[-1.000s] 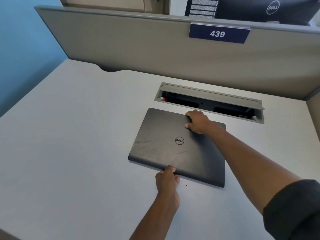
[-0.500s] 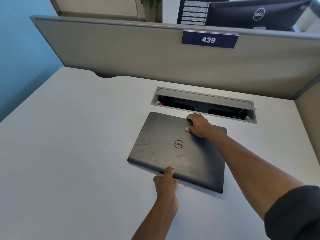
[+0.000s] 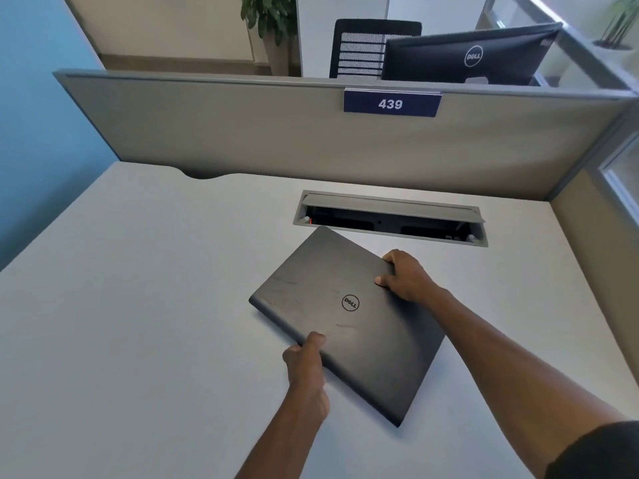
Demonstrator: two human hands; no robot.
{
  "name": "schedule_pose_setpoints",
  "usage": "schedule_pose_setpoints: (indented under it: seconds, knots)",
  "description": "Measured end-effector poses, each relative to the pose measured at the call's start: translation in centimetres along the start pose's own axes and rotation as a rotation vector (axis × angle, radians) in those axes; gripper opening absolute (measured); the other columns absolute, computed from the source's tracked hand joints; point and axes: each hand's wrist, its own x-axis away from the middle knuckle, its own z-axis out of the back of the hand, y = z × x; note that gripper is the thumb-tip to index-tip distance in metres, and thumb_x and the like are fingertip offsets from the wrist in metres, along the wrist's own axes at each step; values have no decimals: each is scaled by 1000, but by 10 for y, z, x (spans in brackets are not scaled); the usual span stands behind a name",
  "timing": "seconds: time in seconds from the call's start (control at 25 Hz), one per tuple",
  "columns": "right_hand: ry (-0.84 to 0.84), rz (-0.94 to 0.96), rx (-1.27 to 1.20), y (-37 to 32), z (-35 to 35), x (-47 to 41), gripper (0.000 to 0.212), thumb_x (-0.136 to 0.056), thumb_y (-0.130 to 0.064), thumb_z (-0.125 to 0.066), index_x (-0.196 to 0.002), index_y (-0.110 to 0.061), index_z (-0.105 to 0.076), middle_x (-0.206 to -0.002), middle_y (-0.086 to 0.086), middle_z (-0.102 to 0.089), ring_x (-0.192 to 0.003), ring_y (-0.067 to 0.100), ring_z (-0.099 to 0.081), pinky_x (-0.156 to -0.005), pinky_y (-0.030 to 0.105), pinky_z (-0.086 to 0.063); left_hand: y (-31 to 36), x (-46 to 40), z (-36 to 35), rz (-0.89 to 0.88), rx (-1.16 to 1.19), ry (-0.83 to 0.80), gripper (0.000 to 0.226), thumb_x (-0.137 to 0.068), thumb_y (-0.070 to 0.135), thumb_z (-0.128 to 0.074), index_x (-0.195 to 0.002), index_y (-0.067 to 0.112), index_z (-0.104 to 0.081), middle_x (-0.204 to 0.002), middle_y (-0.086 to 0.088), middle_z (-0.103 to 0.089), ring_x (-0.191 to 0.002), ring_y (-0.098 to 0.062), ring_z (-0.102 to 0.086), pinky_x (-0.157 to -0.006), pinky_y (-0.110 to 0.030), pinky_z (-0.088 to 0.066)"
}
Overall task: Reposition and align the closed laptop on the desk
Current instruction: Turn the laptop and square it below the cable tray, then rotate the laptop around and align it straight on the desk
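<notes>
Dark grey laptop (image 3: 345, 316), lid closed, logo up, sits on the pale desk (image 3: 138, 305) toward its back edge, right of centre. It's skewed: one corner points at the cable tray (image 3: 390, 216) recessed in the desk and lies just beside the tray's front rim; the opposite corner points back toward you.

Your left hand (image 3: 306, 366) pinches the laptop's near-left edge, thumb on the lid, fingers curled under or against the edge; can't tell which. Your right hand (image 3: 404, 276) clamps the far-right edge, thumb on top, fingers wrapped over the side. Right forearm crosses above the laptop's right corner, dark sleeve (image 3: 601, 451) at the lower right of the view.

Can't tell whether the laptop is flat on the desk or slightly lifted.

Behind the tray, a grey partition (image 3: 242, 133) runs along the desk's back edge with a blue "439" tag (image 3: 390, 104). Past it: a monitor (image 3: 470, 57) seen from the back, a black mesh chair (image 3: 363, 46), a potted plant (image 3: 269, 19). Blue wall (image 3: 34, 98) along the desk's left side.
</notes>
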Motion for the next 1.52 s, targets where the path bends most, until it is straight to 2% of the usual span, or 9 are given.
schedule_pose_setpoints:
  seconds: [0.2, 0.44, 0.64, 0.76, 1.04, 1.16, 1.28, 1.44, 1.52]
  knots:
    - [47, -54, -70, 1, -6, 25, 39, -79, -27, -77, -112, -10, -63, -105, 7, -66, -88, 22, -59, -73, 30, -43, 30, -2, 17, -88, -65, -50, 43, -80, 25, -68, -117, 9, -53, -92, -6, -56, -80, -21, -50, -64, -34, -37]
    - [122, -238, -277, -2, -16, 65, 34, -77, -31, -79, -102, -19, -60, -92, -2, -63, -74, 8, -57, -57, 20, -39, 77, -6, 23, -219, -222, -91, 36, -82, 20, -65, -114, 5, -57, -83, -6, -55, -71, -19, -49, -58, -29, -37]
    - [201, -388, -371, -10, -35, 98, 29, -75, -32, -81, -90, -14, -64, -92, 2, -70, -79, 19, -65, -67, 32, -54, 108, -17, 15, -349, -440, -80, 25, -74, 28, -63, -89, 9, -55, -74, -2, -46, -69, -20, -41, -58, -31, -32]
    - [230, -468, -413, -15, -50, 119, 33, -75, -33, -81, -91, -7, -68, -92, 6, -72, -84, 26, -68, -79, 42, -59, 122, -23, 4, -401, -560, -117, 25, -70, 35, -60, -79, 13, -52, -71, -1, -45, -80, -24, -41, -60, -32, -32]
    - [276, -618, -629, -24, -90, 157, 39, -78, -32, -80, -102, -8, -61, -101, 7, -68, -91, 28, -68, -80, 43, -62, 159, -42, -34, -540, -1020, -348, 28, -67, 43, -57, -67, 18, -46, -76, -3, -51, -79, -27, -43, -73, -38, -32]
    - [319, -691, -738, -32, -106, 161, 28, -84, -27, -76, -96, -7, -61, -98, 9, -70, -79, 27, -71, -73, 40, -64, 170, -45, -58, -649, -1248, -341, 28, -66, 43, -58, -79, 18, -57, -87, -2, -62, -93, -30, -51, -86, -43, -40]
    - [390, -761, -904, -49, -120, 163, 15, -92, -20, -65, -90, -6, -60, -92, 14, -69, -65, 24, -71, -68, 42, -65, 177, -49, -81, -767, -1509, -337, 27, -69, 47, -59, -84, 24, -56, -96, 3, -60, -104, -28, -43, -86, -42, -31]
    - [463, -817, -1189, -72, -136, 160, 9, -94, -14, -62, -88, -7, -62, -87, 16, -72, -74, 31, -75, -66, 40, -65, 177, -63, -108, -836, -1648, -399, 27, -71, 46, -62, -72, 23, -47, -87, 5, -54, -126, -35, -37, -91, -48, -27]
    - [469, -839, -1287, -80, -141, 157, 8, -94, -13, -62, -88, -7, -63, -86, 16, -73, -76, 33, -76, -62, 37, -64, 174, -70, -118, -861, -1711, -409, 26, -72, 46, -63, -78, 25, -50, -94, 2, -58, -131, -36, -34, -96, -50, -28]
